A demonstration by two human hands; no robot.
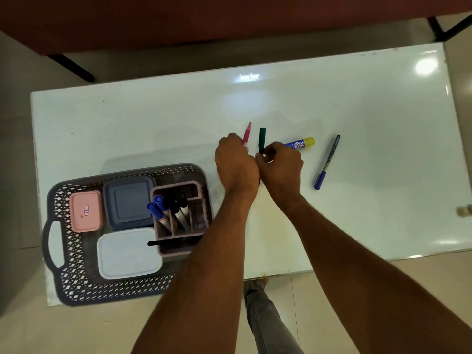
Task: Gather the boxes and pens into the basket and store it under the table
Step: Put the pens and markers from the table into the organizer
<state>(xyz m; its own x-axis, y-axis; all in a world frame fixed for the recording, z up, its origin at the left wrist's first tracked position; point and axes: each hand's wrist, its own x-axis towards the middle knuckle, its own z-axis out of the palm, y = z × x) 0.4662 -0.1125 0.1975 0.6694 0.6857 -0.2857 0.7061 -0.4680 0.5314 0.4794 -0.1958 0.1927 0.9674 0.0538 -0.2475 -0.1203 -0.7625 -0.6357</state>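
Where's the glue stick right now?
The glue stick lies on the table, right of centre, just beyond the right hand, between the green marker and the blue pen.

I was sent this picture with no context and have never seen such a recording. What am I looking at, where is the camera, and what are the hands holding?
No machine here: a person wears a camera on the head, looking down at their own two bare arms over a white table.

The left hand holds a pink pen. The right hand pinches a green marker. Beside the right hand lie a glue stick and, further right, a blue pen.

On the table's left stands a grey basket. In it are a pink box, a grey-blue box, a white box and a pen holder with markers.
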